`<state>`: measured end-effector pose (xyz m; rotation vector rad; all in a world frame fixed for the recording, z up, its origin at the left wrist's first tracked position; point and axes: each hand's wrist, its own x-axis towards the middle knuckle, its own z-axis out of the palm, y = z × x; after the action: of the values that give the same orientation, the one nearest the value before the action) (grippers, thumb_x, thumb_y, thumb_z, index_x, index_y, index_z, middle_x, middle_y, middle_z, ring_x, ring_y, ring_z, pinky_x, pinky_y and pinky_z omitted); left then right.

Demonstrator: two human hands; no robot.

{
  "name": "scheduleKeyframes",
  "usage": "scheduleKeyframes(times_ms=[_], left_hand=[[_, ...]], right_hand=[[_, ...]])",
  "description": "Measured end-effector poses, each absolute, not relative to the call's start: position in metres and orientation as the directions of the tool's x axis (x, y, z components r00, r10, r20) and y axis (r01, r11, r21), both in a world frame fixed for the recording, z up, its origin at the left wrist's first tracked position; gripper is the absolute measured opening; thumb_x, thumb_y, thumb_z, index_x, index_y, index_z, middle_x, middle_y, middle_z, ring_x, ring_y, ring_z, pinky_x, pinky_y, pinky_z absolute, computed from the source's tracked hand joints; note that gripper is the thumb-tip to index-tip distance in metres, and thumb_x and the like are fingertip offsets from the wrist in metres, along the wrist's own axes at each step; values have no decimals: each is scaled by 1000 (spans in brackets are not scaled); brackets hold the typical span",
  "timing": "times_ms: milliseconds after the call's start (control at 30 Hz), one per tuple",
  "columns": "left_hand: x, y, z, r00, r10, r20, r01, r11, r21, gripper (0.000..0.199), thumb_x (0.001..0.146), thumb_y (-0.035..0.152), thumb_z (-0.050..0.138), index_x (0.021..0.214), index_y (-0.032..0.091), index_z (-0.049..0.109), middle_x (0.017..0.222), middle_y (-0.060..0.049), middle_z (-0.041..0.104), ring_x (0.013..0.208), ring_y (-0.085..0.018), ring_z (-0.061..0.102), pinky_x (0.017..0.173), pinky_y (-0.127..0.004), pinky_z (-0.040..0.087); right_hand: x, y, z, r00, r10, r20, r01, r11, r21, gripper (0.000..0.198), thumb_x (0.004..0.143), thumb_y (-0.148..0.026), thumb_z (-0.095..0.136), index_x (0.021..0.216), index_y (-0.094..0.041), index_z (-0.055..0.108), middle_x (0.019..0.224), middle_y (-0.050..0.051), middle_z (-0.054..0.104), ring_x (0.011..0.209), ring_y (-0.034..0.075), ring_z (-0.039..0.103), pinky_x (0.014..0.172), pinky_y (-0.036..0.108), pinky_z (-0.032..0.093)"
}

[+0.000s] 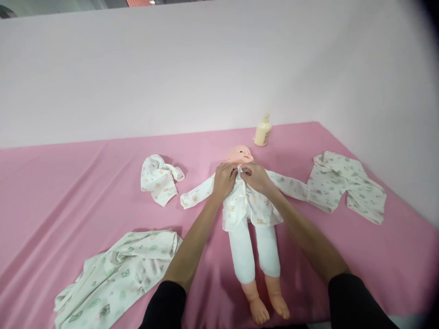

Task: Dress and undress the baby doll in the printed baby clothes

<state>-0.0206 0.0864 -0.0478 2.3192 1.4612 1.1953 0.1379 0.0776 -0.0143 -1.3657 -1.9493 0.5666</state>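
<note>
A baby doll (268, 256) lies on its back, feet toward me, its sleeves spread to the sides. It wears a white long-sleeved baby shirt (236, 212) with small bear prints; the front edges part toward the hem. At the collar my left hand (225, 179) is closed on one front edge of the shirt. Beside it my right hand (256, 177) pinches the other front edge, the two hands nearly touching just below the doll's head. The fingertips partly hide the cloth and any fastener there.
A pump bottle (262, 131) of pale yellow liquid stands behind the doll, near the white wall (171, 77). Crumpled printed clothes (159, 178) lie left, a larger printed cloth (120, 274) front left, and printed pants (346, 185) right, touching the doll's sleeve. Pink sheet (82, 196) covers the bed.
</note>
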Motion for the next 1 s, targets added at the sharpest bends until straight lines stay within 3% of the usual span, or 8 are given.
scheduleKeyframes(times_ms=[233,433,600,1000], left_hand=[[-28,82,-40,211,882,421,635,-452,627,21,92,22,52,99,24,72,103,0,71,103,-19,55,95,-36,41],[-28,83,-42,162,881,445,602,-446,662,20,87,18,57,98,23,72,96,-2,71,97,-19,57,92,-36,47],[-31,89,-45,226,838,497,606,-521,602,19,86,20,60,100,23,72,98,-2,72,98,-19,59,92,-36,48],[-31,97,-49,311,712,630,664,-637,392,16,93,24,53,95,20,68,97,-4,71,98,-20,53,92,-37,42]], right_hand=[[135,77,-19,-273,915,297,681,402,-612,20,80,-13,48,82,-19,68,89,6,57,91,19,55,84,29,42],[135,77,-22,-268,912,311,678,408,-612,22,80,-11,48,83,-19,68,94,7,61,98,21,55,92,33,41],[137,78,-21,-290,905,312,639,426,-641,25,80,-10,47,89,-19,69,87,6,60,96,21,54,86,31,43],[147,82,-22,-303,900,312,549,433,-715,23,80,-13,42,74,-18,64,68,0,51,80,17,52,73,26,38]])
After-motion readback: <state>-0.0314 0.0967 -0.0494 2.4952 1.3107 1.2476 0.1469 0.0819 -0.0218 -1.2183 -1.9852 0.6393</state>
